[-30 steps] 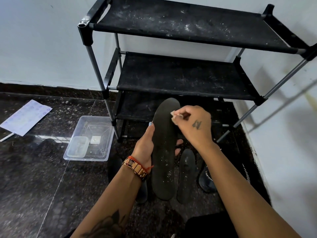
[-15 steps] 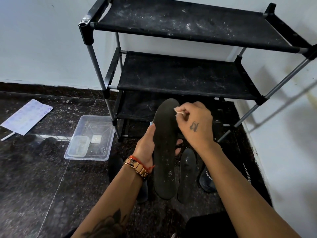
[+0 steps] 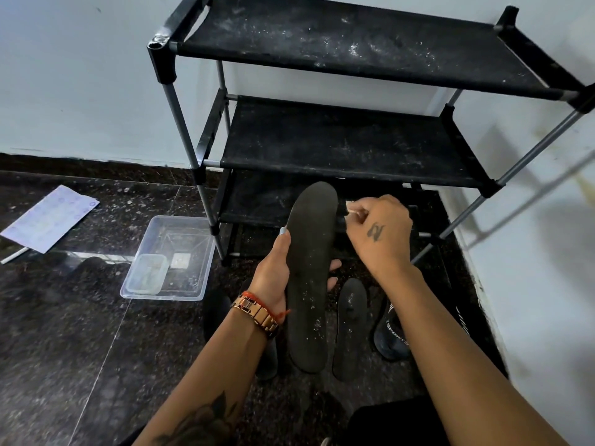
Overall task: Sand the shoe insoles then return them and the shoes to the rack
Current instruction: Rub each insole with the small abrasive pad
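A long black insole (image 3: 309,272), flecked with white dust, is held upright in my left hand (image 3: 273,272), which grips its middle with the thumb on the left edge. My right hand (image 3: 380,233) pinches a small pale piece of sandpaper (image 3: 349,209) just off the insole's upper right edge. A second black insole (image 3: 351,326) lies on the floor below. One black shoe (image 3: 391,333) lies to the right of it, another (image 3: 219,307) partly hidden behind my left wrist. The black three-shelf rack (image 3: 341,140) stands against the wall behind.
A clear plastic tub (image 3: 167,255) holding a smaller container and a small square piece sits on the dark polished floor left of the rack. A sheet of paper (image 3: 48,217) lies at far left. White walls close in behind and on the right.
My right hand with the sandpaper has slid rightward, from the insole's upper face past its right edge. The left hand and insole have stayed nearly still.
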{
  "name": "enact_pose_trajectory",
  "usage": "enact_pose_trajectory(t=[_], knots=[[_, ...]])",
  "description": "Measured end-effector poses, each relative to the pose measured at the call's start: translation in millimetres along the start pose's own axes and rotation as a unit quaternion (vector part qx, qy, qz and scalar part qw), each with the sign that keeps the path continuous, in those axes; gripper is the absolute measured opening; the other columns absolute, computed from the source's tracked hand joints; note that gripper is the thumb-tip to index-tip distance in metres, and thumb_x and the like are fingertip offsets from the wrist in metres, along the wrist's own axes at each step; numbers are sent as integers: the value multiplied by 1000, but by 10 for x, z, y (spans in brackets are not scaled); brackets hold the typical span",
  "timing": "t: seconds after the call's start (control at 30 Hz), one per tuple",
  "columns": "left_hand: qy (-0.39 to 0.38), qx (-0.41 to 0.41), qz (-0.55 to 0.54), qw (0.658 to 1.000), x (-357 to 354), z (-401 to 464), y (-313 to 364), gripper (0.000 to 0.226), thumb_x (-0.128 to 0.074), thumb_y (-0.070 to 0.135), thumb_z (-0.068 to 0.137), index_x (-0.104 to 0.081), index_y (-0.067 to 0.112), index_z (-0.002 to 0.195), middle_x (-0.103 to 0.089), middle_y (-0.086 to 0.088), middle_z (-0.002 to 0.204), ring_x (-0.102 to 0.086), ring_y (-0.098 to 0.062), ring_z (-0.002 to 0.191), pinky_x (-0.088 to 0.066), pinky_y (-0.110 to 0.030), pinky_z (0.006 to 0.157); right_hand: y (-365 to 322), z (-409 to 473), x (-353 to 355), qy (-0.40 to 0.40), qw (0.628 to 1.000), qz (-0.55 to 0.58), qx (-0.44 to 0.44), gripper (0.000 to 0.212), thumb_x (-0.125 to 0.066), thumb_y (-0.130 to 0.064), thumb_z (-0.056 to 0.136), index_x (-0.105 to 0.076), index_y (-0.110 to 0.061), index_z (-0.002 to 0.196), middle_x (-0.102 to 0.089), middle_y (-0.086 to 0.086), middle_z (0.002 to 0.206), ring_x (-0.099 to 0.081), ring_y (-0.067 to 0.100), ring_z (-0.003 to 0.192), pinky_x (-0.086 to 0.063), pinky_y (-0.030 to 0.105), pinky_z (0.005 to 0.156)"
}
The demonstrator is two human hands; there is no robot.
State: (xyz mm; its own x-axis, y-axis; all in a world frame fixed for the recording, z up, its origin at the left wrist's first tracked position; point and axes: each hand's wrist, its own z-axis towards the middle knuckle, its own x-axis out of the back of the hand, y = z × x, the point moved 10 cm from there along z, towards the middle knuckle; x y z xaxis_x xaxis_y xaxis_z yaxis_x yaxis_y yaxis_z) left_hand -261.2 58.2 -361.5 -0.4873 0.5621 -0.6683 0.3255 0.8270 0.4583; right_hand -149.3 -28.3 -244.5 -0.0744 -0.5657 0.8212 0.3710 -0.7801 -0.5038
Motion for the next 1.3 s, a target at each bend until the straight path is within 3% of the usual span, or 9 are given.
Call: enact_pose_trajectory(t=[0.17,0.3,0.47,0.6,0.73,0.83,1.0,1.13,1.3], knots=[[16,-37,5,999,-5,-23,56,55,-32,50,97,-56,10,127,-63,-20,118,-66,-29,91,-58,-35,63,-515,-251,-273,-102,981,136,90,16,-68,-10,79,-74,-15,93,-71,-5,90,-53,-9,65,-42,0,65],[54,-50,26,997,97,-29,89,51,-36,46,97,-58,9,123,-65,-20,114,-67,-28,87,-57,-32,59,-543,-300,-397,-117,984,68,113,14,-63,-15,84,-73,-15,94,-66,1,98,-58,4,79,-39,4,65],[24,-16,-11,1000,46,-3,23,65,-37,59,91,-50,10,132,-58,-21,126,-67,-33,89,-57,-40,64,22,-70,-282,-95,995,-37,9,16,-60,-17,85,-73,-14,95,-65,8,102,-63,20,86,-50,23,74],[6,-12,-24,1000,5,1,54,67,-24,60,94,-48,12,134,-57,-16,130,-62,-31,104,-57,-41,74,-61,-58,-109,-42,998,32,17,13,-64,-16,82,-73,-16,92,-66,4,93,-60,10,76,-41,7,62],[4,-43,-3,999,-46,-38,98,60,-19,52,98,-58,12,118,-69,-13,102,-68,-22,85,-56,-33,72,-580,-309,-255,-80,983,127,105,14,-68,-16,81,-74,-17,94,-66,-3,89,-53,-4,70,-40,-1,66],[37,-69,-25,997,36,-16,142,49,-30,47,97,-60,11,114,-63,-17,117,-64,-22,95,-53,-31,79,-744,-406,-353,-86,980,108,140,16,-65,-14,84,-73,-14,97,-66,1,93,-56,1,77,-38,-1,64],[40,-48,25,998,41,-1,67,55,-32,50,97,-58,8,121,-63,-20,115,-68,-27,84,-59,-33,58,-410,-222,-353,-75,993,8,89,19,-57,-18,89,-71,-15,102,-61,5,103,-61,15,89,-46,16,73],[2,-24,-7,1000,-31,-1,40,62,-28,56,95,-52,10,129,-60,-17,125,-63,-32,100,-57,-40,70,6,-57,-151,-43,997,-59,-2,20,-55,-17,89,-71,-12,99,-61,10,103,-61,20,86,-43,20,69],[-10,-17,-4,1000,-68,-8,54,67,-22,59,95,-47,11,135,-56,-17,130,-62,-30,99,-54,-41,76,-167,-91,-73,-12,998,64,14,15,-62,-17,83,-73,-18,92,-70,1,89,-63,11,79,-43,15,66]])
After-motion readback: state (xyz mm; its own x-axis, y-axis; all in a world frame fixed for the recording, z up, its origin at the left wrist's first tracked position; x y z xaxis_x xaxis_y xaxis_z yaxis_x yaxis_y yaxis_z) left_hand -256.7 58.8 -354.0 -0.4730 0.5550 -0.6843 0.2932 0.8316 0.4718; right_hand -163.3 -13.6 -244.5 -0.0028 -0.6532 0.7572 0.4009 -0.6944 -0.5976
